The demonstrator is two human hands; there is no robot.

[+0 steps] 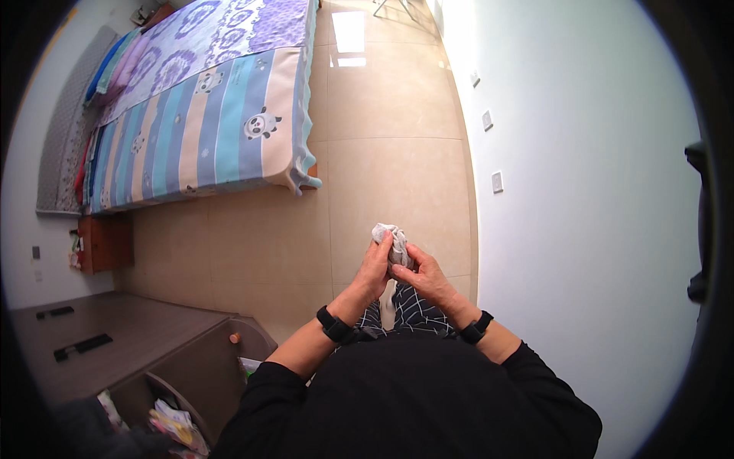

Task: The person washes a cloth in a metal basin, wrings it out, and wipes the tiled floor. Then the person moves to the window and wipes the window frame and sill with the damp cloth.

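Between my two hands is a crumpled light grey cloth [394,252], bunched into a small bundle in front of my legs. My left hand [374,265] grips it from the left, with its fingers along the side and near the top. From the right, my right hand [423,274] pinches the lower part of the bundle with thumb and fingers. Part of the cloth is hidden behind the fingers. Each wrist wears a black strap. Below the hands are my dark trousers [418,310] with a white grid pattern.
Ahead on the left stands a bed [195,126] with a striped panda sheet and a purple patterned cover. A wooden nightstand [109,244] is beside it. A dark cabinet [155,327] sits at lower left. The white wall [573,201] rises close on my right, above the tiled floor [395,178].
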